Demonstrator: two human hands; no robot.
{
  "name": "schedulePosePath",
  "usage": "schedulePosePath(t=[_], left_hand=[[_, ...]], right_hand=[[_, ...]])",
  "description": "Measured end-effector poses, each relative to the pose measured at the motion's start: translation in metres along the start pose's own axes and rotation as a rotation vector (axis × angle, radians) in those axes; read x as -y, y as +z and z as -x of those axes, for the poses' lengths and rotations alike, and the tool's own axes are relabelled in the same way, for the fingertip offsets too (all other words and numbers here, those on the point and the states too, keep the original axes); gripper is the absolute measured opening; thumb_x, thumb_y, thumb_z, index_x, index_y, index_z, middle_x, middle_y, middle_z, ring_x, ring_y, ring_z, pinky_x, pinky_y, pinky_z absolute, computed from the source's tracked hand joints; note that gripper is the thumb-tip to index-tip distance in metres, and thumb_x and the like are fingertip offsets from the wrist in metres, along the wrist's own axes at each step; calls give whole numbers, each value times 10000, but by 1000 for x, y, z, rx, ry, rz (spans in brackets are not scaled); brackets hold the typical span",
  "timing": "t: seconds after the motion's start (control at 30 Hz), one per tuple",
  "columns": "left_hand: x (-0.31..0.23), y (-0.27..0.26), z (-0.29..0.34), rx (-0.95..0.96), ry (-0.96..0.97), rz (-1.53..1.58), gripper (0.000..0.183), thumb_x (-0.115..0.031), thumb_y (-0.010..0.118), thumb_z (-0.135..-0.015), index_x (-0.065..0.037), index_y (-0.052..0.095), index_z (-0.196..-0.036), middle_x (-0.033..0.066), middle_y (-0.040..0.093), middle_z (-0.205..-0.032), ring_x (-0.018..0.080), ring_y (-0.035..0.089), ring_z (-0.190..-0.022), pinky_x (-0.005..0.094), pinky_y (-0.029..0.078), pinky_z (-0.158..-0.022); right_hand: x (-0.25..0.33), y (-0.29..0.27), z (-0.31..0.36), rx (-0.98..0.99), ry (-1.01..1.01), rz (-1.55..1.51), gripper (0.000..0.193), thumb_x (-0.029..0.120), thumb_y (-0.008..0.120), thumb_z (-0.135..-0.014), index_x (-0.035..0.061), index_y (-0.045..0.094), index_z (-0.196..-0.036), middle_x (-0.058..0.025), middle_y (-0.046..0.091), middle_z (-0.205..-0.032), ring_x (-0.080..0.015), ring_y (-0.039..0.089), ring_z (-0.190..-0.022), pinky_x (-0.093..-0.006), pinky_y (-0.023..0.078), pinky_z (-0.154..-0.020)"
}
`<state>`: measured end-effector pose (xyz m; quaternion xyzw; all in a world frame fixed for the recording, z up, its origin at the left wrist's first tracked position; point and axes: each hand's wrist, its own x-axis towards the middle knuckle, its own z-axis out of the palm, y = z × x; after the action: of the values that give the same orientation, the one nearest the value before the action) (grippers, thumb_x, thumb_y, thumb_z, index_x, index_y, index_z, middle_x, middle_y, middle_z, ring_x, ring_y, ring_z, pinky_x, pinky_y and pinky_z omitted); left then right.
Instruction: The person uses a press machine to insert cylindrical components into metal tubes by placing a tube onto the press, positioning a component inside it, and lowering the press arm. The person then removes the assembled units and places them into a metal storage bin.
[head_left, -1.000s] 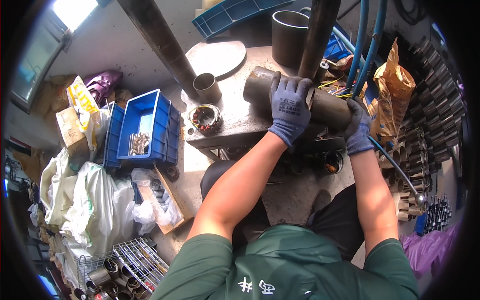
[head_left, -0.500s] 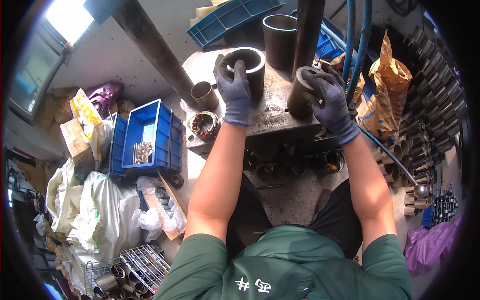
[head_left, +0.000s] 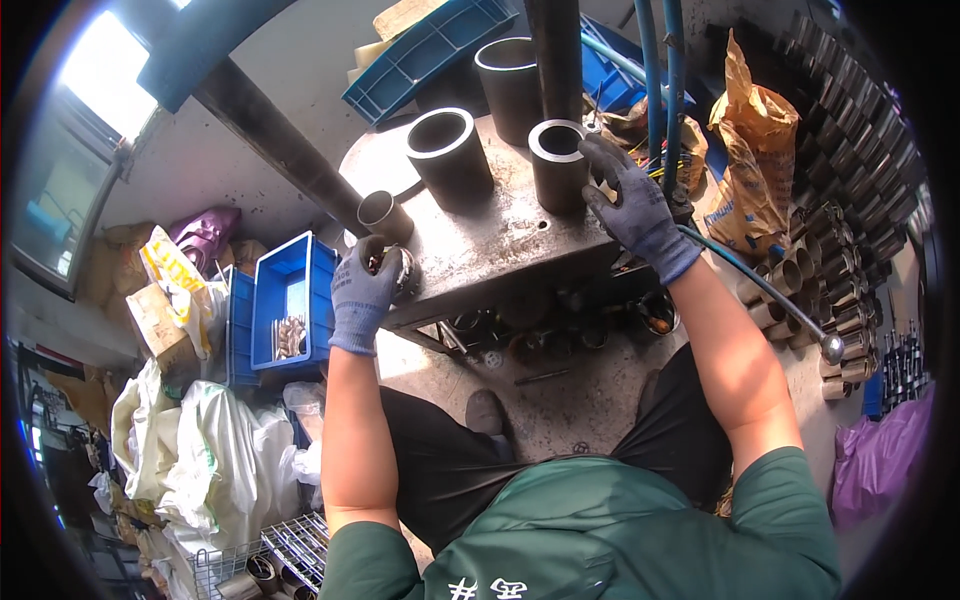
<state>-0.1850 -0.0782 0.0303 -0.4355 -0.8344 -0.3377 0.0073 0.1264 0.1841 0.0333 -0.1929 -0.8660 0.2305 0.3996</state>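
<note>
My left hand [head_left: 365, 293], in a grey glove, is closed on a ring-shaped motor stator [head_left: 406, 276] at the left front corner of the metal bench [head_left: 470, 262]. The glove hides part of the stator. My right hand [head_left: 635, 215], also gloved, is beside a thick-walled metal cylinder [head_left: 560, 178] standing upright. Its fingers are apart at the cylinder's right side; whether they touch it I cannot tell. A wider dark cylinder [head_left: 452, 172] stands between my hands, and a small thin-walled tube [head_left: 388, 218] is behind the stator.
A tall cylinder [head_left: 513, 105] stands behind, beside a dark post [head_left: 555, 60]. Blue hoses [head_left: 674, 110] hang at the right, near a brown paper sack [head_left: 755, 150]. Blue bins [head_left: 320, 290] stand at the left. Stacked metal tubes [head_left: 845, 260] line the right side.
My left hand has left the wider cylinder and come down to the stator at the front left. My right hand has drawn off the cylinder's rim to its right side. The view has shifted.
</note>
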Motion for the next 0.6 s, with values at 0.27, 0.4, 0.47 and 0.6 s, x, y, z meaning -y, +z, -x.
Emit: schedulePosePath(t=[0.27,0.4,0.47,0.6], left_hand=[[19,14,23,255,-12,-414,475,-353,736,-893,-95,669,-1286,184,728,-1167,358,691,-1104,447,542,-962],[-15,20,25,308,-322,647,338,-329,704,-970,-45,709,-1152,78,740,-935,152,667,-730,278,521,-618],[-36,17,30,370,-333,1036,341,-367,601,-1050,-32,667,-1059,33,654,-848,89,555,-673,227,483,-608],[-86,34,46,535,-417,1771,343,-318,461,-1108,-5,599,-1131,66,598,-933,212,608,-831,336,555,-778]], right_hand=[[19,-19,24,87,34,33,281,157,712,-900,26,664,-1145,-173,675,-1123,-357,664,-1033,-432,549,-897],[46,-30,35,236,192,157,304,293,739,-913,19,650,-818,-210,651,-855,-378,660,-785,-466,520,-705],[49,-27,42,255,289,46,381,331,736,-921,16,620,-740,-215,593,-707,-394,639,-707,-476,491,-649],[53,-26,55,225,141,-28,338,296,729,-922,-6,649,-793,-211,604,-679,-366,633,-649,-461,477,-618]])
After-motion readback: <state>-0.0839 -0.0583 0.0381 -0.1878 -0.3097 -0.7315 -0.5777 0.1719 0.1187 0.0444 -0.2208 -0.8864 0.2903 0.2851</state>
